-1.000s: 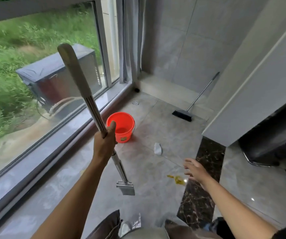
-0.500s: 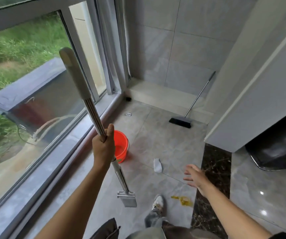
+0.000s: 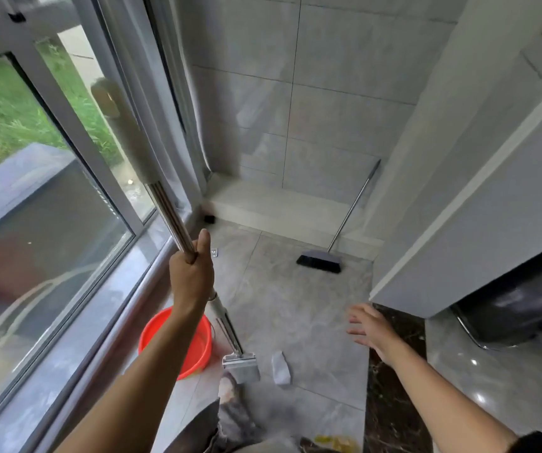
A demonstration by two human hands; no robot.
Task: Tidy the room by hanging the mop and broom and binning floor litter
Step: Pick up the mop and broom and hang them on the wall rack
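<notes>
Over the last second we moved toward the tiled corner: the orange bucket [image 3: 202,351] dropped from ahead to just under our left arm, and the broom [image 3: 320,261] got nearer. Probably mid-carry to a hanging spot; no hook in view. Left hand [image 3: 192,276] was clamped round the mop [image 3: 169,214] mid-shaft. Long axis ran steeply diagonal, grip end up-left against the window, head down-right just beside the paper scrap [image 3: 281,367]. Right hand [image 3: 372,331] held nothing, fingers spread. Yellow litter [image 3: 335,441] not yet binned.
</notes>
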